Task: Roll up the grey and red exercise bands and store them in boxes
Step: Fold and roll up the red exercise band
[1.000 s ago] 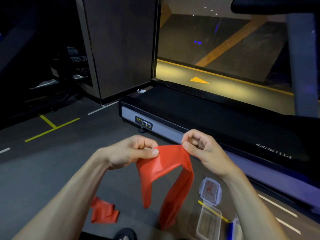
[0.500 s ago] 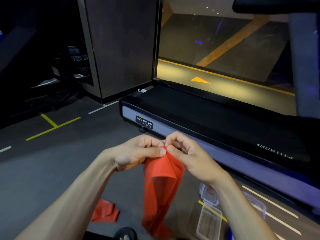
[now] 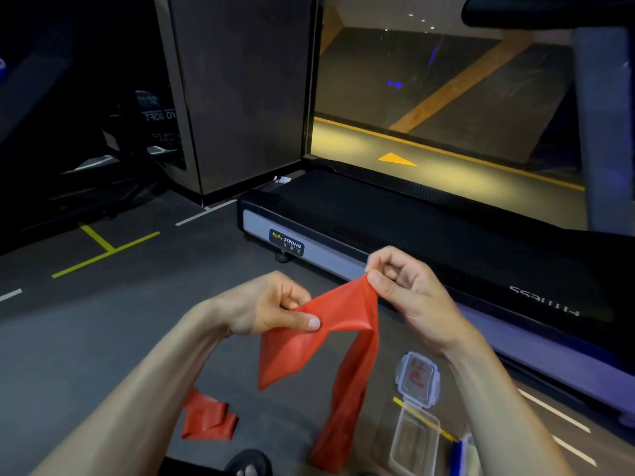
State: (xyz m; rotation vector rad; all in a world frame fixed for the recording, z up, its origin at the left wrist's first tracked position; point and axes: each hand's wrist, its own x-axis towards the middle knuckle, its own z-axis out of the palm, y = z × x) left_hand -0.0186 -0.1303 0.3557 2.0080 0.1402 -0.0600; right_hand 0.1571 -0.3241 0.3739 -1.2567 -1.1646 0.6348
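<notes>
1. Your left hand [image 3: 271, 309] pinches one top corner of the red band [image 3: 330, 334] between thumb and curled fingers; your right hand [image 3: 409, 286] pinches the other corner, a little higher.
2. The band hangs from both hands above the floor [image 3: 86, 338]; its long tail drops down just left of the clear box [image 3: 414, 441].
3. I judge the step as spreading the end flat, before rolling. Next you need an even, tight first turn.
4. The band is thin, matte and limp, so it can twist.
5. A second red band [image 3: 208, 420] lies crumpled on the floor, left of the box. The lid [image 3: 417, 377] lies just behind the box.
</notes>
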